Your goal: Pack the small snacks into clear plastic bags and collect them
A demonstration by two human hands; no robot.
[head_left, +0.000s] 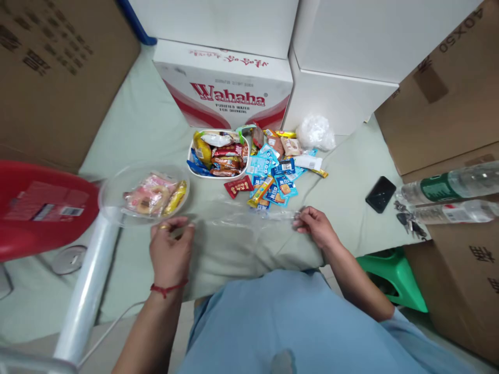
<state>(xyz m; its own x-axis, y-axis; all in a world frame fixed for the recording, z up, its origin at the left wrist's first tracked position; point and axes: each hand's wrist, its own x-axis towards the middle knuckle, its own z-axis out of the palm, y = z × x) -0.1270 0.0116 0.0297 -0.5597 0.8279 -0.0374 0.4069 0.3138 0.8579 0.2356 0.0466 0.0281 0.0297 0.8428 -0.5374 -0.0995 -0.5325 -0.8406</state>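
A thin strip of clear plastic film (249, 218) stretches between my two hands, low over the cloth. My left hand (170, 244) is closed in a pinch on its left end, right beside the front rim of a clear plastic bowl (104, 200). Several wrapped snacks (150, 192) lie inside that bowl. At the other end, my right hand (315, 224) pinches the bunched film between thumb and fingers. Just beyond the film is a loose pile of blue snack packets (275, 192). Behind it, a white tub (218, 177) is filled with wrapped snacks.
A Wahaha carton (234, 98) stands at the back, with crumpled clear plastic (315, 132) to its right. A red seat-like object (42, 208) and a shiny white roll (88, 288) are on the left. A phone (381, 194), keys (410, 224) and plastic bottles (448, 184) lie right.
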